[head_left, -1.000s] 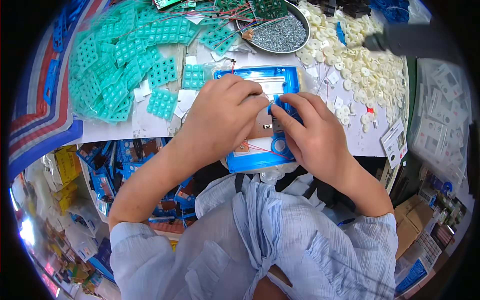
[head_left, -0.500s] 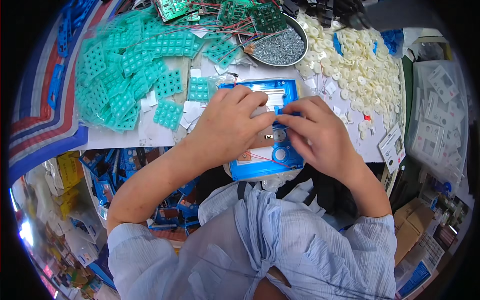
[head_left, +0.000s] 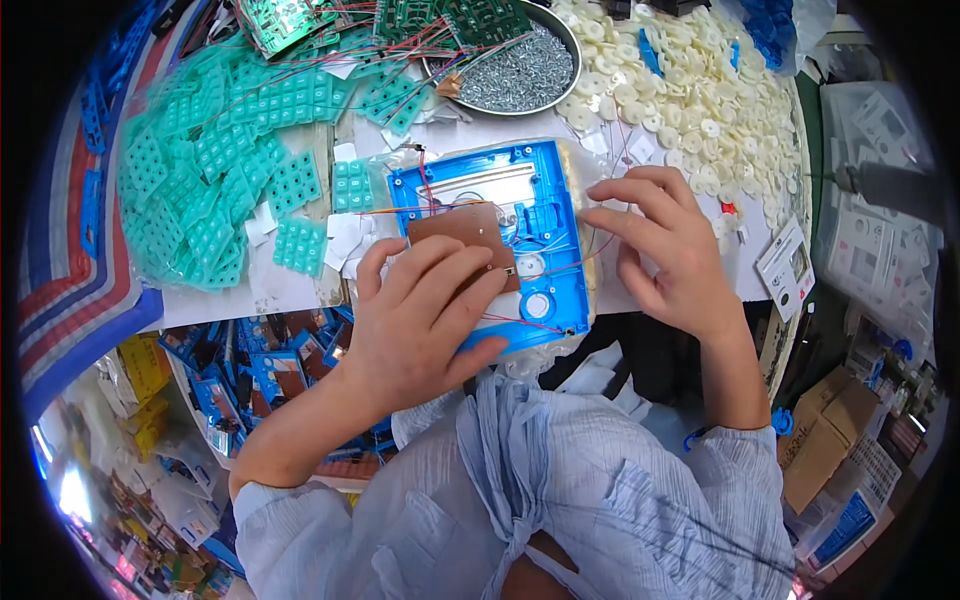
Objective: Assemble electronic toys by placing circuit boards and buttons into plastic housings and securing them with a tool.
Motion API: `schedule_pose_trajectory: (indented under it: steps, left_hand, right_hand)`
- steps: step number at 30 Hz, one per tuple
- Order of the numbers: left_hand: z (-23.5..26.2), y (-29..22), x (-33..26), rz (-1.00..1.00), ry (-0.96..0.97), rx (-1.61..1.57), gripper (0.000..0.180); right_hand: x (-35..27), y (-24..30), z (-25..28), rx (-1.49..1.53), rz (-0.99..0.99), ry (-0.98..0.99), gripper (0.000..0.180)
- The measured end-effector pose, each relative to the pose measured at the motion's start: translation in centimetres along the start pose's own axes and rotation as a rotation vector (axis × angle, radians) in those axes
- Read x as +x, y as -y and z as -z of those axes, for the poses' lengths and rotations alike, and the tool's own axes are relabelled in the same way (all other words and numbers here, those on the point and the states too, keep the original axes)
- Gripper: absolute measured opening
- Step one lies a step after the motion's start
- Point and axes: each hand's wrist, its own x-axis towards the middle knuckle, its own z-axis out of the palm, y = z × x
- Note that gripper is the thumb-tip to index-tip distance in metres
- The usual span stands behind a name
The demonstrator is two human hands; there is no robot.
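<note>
A blue plastic casing [head_left: 572, 255] lies open-side up before me on a wrapped pad. Over its left half rests a brown circuit board [head_left: 470, 225], tilted against the casing, with thin coloured wires running from it. My left hand [head_left: 415, 310] lies on the board with its fingers spread; its thumb is by the casing's near edge. Off the casing's right side, my right hand [head_left: 665, 245] hovers with fingers apart. A thin red wire [head_left: 570, 262] reaches from the casing toward its fingertips. A round white part [head_left: 530, 265] shows inside the casing.
Green rubber keypads [head_left: 200, 170] are heaped at the left. Behind the casing stands a metal bowl of screws [head_left: 520, 75], beside wired green circuit boards [head_left: 405, 20]. Cream plastic discs [head_left: 690, 90] cover the back right. Below the table's left edge is a pile of blue casings [head_left: 270, 375].
My right hand has drawn away to the right from inside the casing, its fingers opening. My left hand has shifted down and left onto the brown board. The view has shifted slightly.
</note>
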Motion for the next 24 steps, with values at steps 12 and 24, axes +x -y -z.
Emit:
schedule_pose_trajectory:
  steps: [12, 24]
  left_hand:
    - [1.6, 2.8, -0.5, -0.04, -0.098, -0.013, 0.029]
    - [-0.1, 7.0, 3.3, 0.223, -0.38, 0.002, 0.026]
  right_hand:
    - [0.7, 1.8, 1.0, 0.004, 0.003, 0.042, 0.036]
    - [12.9, 1.0, -6.6, 0.157, 0.144, -0.137, 0.02]
